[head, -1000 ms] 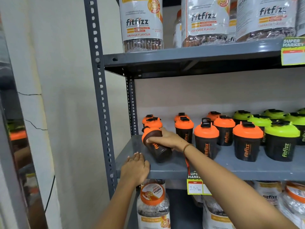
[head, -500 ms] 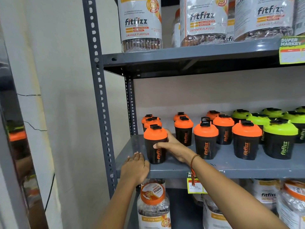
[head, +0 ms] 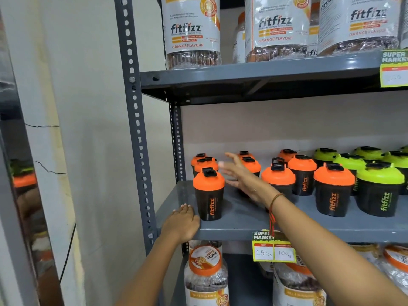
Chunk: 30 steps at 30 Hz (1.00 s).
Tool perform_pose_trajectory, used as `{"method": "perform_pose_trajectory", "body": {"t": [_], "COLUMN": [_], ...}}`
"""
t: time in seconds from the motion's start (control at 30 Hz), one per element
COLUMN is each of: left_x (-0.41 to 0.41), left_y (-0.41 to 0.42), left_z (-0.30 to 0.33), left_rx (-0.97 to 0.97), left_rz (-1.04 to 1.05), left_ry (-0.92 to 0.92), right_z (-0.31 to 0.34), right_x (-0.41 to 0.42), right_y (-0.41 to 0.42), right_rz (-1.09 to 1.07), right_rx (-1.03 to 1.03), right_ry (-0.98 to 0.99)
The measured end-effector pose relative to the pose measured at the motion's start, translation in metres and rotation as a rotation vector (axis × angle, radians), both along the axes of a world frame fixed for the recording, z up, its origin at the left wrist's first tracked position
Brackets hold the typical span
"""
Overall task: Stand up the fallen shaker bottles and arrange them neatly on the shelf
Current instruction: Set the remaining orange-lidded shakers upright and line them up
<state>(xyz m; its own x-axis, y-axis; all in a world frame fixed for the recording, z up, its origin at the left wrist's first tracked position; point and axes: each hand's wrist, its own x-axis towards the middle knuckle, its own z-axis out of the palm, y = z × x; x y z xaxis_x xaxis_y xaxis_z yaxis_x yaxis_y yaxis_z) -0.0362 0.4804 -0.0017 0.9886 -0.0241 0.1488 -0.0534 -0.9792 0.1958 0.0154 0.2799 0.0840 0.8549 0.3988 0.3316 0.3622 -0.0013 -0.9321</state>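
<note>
Shelf (head: pixel 242 226) of grey painted metal, mid-level in a slotted steel rack, seen from head height w/ both bare arms reaching in. Front left stands 1 black plastic shaker bottle w/ orange domed lid (head: pixel 209 195), upright, "fitfizz" printed down its side, just beside the shelf's front edge. Left hand (head: pixel 182 224) lies flat, palm down, on that front edge, fingers loosely together, holding nothing; its fingertips sit close to the bottle's base, contact unclear. Right hand (head: pixel 239 175) hovers over the shelf behind and right of that bottle, fingers spread wide, nothing in its grasp; it's blurred. A red thread band (head: pixel 274 199) circles that wrist.

Handling, as a guess: bottles look empty, so light and rigid, smooth-sided, easy to tip if knocked. Best hold is probably around the black body below the lid, not the flip cap.

Count: approx 9 orange-lidded bottles visible, all upright; none seen lying down. Green-lidded black bottles (head: pixel 379 191) at right: at least 6, the row runs out of frame. Large clear fitfizz jars (head: pixel 192 32) above: 3 at the front, more behind. A yellow price tag (head: pixel 273 248) hangs below, reading 150 and 100.
</note>
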Motion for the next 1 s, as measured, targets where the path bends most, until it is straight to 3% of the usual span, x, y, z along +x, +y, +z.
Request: {"method": "perform_pose_trajectory", "body": {"t": [0.1,0.23,0.33,0.43,0.6,0.77,1.0], "left_x": [0.006,0.018,0.022,0.022,0.024,0.025,0.025], "left_y": [0.006,0.012,0.013,0.013,0.013,0.014,0.014], "left_z": [0.005,0.006,0.003,0.0,-0.003,-0.004,-0.003], "left_rx": [-0.017,-0.015,-0.024,-0.016,0.005,0.005,0.022], "left_rz": [0.007,0.042,0.047,0.051,0.06,0.057,0.058], "left_ry": [0.037,0.031,0.017,-0.019,-0.035,-0.043,-0.055], "right_z": [0.029,0.063,0.077,0.081,0.075,0.066,0.066], "right_x": [0.006,0.036,0.066,0.084,0.103,0.107,0.116], "right_y": [0.0,0.013,0.029,0.043,0.064,0.071,0.063], "right_rz": [-0.076,-0.248,-0.355,-0.464,-0.415,-0.352,-0.09], "right_rx": [0.132,0.006,-0.24,-0.671,-1.004,-1.029,-0.789], "right_ry": [-0.065,-0.24,-0.326,-0.428,-0.323,-0.269,-0.116]}}
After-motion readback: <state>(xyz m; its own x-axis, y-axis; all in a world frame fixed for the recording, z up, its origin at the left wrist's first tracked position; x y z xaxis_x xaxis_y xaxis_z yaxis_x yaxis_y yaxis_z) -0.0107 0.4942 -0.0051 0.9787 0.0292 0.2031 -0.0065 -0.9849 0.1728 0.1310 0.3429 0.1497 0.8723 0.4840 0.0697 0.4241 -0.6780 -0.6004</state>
